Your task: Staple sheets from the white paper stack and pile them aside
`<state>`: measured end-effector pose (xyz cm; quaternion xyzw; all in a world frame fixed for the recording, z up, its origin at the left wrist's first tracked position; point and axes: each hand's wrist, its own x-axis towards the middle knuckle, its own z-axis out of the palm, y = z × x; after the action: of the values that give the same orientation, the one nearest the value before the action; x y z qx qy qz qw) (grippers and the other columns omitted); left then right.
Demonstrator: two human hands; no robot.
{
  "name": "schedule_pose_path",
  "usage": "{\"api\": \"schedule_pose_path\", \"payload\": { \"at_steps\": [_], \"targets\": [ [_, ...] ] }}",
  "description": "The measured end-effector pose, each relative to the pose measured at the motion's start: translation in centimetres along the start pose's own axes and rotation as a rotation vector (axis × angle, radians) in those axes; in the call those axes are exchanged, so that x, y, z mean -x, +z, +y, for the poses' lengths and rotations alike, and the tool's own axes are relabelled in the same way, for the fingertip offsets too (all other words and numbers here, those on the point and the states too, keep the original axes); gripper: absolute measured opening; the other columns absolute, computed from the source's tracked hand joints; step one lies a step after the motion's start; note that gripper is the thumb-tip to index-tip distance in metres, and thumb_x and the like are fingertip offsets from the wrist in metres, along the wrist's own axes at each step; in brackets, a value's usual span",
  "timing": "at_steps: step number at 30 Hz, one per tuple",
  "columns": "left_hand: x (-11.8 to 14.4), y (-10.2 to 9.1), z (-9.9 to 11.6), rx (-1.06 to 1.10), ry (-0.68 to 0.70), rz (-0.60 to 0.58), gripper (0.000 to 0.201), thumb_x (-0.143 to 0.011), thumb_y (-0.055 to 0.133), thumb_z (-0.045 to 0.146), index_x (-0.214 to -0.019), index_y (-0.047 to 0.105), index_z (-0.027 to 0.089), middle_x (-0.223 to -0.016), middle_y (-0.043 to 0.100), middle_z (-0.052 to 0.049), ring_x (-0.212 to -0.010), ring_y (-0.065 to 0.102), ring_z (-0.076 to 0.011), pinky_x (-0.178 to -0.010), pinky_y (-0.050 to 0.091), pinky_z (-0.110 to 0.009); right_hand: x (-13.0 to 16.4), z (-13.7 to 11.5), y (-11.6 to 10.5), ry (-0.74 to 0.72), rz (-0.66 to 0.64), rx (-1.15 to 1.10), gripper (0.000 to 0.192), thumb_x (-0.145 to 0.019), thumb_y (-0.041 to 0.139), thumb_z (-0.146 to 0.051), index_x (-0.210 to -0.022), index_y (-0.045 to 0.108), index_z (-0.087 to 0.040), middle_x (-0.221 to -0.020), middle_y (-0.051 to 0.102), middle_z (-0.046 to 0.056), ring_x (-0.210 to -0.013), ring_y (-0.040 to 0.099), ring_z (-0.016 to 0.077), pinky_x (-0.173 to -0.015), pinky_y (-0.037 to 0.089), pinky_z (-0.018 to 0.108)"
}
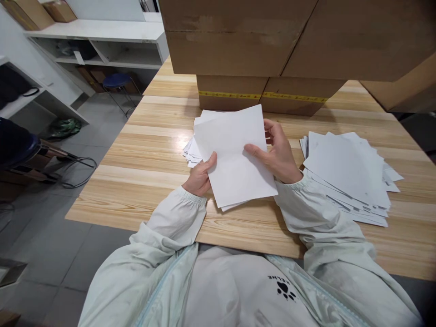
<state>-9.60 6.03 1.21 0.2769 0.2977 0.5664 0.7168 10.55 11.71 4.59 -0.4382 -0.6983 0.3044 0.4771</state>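
White paper sheets [235,154], at least two by the offset lower edge, are held in the air above the table's front part. My left hand [200,175] grips their left edge, thumb on top and fingers hidden beneath. On the right side, my right hand [277,154] has its thumb on the top sheet and its fingers curled behind the edge. Just beyond the held sheets, a loose pile of papers [198,145] lies partly hidden. To the right of my right hand rests a larger, fanned stack of white papers [347,168].
Cardboard boxes [235,50] stand stacked at the back of the wooden table [136,181], the lower ones with yellow tape. Farther left are a white shelf unit [126,45], a blue stool [116,81] and a cable [81,175] on the grey floor.
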Motion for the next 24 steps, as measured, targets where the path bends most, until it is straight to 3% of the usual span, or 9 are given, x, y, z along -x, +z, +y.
{"api": "schedule_pose_path", "payload": {
  "at_steps": [2,4,6,10,14,16,21,24],
  "targets": [
    [0.5,0.1,0.3,-0.089,0.070,0.004,0.057,-0.076,0.081,0.047,-0.124,0.065,0.020,-0.125,0.072,-0.008,-0.131,0.058,-0.0309,-0.115,0.044,-0.048,0.8,-0.3,-0.4,0.043,-0.092,-0.195,0.064,-0.069,0.082,-0.057,-0.119,0.063,-0.024,-0.121,0.071,0.008,-0.100,0.068,0.0232,-0.080,0.057,0.036],
    [1.3,0.5,0.7,-0.193,0.105,-0.028,0.057,-0.074,0.082,0.051,-0.121,0.067,0.021,-0.120,0.074,-0.007,-0.125,0.063,-0.0301,-0.110,0.048,-0.046,2.6,-1.0,-0.8,0.104,-0.148,-0.314,0.052,-0.072,0.082,-0.055,-0.111,0.069,-0.023,-0.112,0.075,0.006,-0.096,0.071,0.0234,-0.079,0.060,0.038],
    [2.3,0.9,1.0,-0.288,0.126,-0.078,0.054,-0.075,0.080,0.054,-0.118,0.069,0.022,-0.116,0.075,-0.007,-0.120,0.065,-0.0295,-0.106,0.051,-0.044,5.0,-2.0,-0.9,0.118,-0.076,-0.332,0.039,-0.074,0.082,-0.049,-0.100,0.074,-0.022,-0.103,0.078,0.005,-0.091,0.073,0.0235,-0.079,0.062,0.039],
    [3.3,2.0,1.4,-0.399,0.204,-0.221,0.054,-0.072,0.084,0.051,-0.116,0.069,0.024,-0.119,0.074,-0.007,-0.118,0.066,-0.0319,-0.099,0.052,-0.044,9.7,-2.5,-0.7,0.038,0.192,-0.269,0.025,-0.076,0.082,-0.042,-0.092,0.079,-0.024,-0.099,0.080,0.003,-0.090,0.074,0.0248,-0.082,0.062,0.041],
    [3.0,2.4,1.5,-0.352,0.306,-0.441,0.069,-0.068,0.087,0.048,-0.129,0.060,0.032,-0.137,0.065,-0.008,-0.127,0.060,-0.0335,-0.106,0.047,-0.049,12.1,-0.4,-0.3,0.014,0.157,-0.201,0.019,-0.082,0.076,-0.040,-0.094,0.080,-0.026,-0.099,0.080,0.002,-0.091,0.075,0.0246,-0.084,0.061,0.041],
    [3.0,2.4,1.3,-0.323,0.334,-0.492,0.065,-0.070,0.085,0.046,-0.128,0.059,0.033,-0.140,0.063,-0.007,-0.129,0.059,-0.0321,-0.108,0.045,-0.050,12.7,0.6,0.0,0.040,0.151,-0.197,0.020,-0.083,0.075,-0.040,-0.097,0.080,-0.026,-0.100,0.080,0.003,-0.090,0.075,0.0244,-0.082,0.061,0.040],
    [4.0,3.0,0.7,-0.301,0.313,-0.426,0.041,-0.070,0.085,0.044,-0.099,0.062,0.025,-0.137,0.065,-0.007,-0.130,0.058,-0.0311,-0.110,0.042,-0.051,13.4,1.0,0.6,0.135,0.200,-0.282,0.029,-0.078,0.079,-0.043,-0.100,0.078,-0.024,-0.104,0.080,0.005,-0.093,0.075,0.0249,-0.084,0.061,0.040],
    [4.8,4.2,0.6,-0.260,0.260,-0.342,0.044,-0.065,0.088,0.046,-0.093,0.061,0.025,-0.132,0.067,-0.006,-0.130,0.058,-0.0309,-0.111,0.041,-0.050,13.5,0.9,0.7,0.187,0.202,-0.323,0.033,-0.076,0.081,-0.043,-0.102,0.077,-0.023,-0.106,0.079,0.006,-0.095,0.075,0.0254,-0.087,0.061,0.041]
  ]
}}
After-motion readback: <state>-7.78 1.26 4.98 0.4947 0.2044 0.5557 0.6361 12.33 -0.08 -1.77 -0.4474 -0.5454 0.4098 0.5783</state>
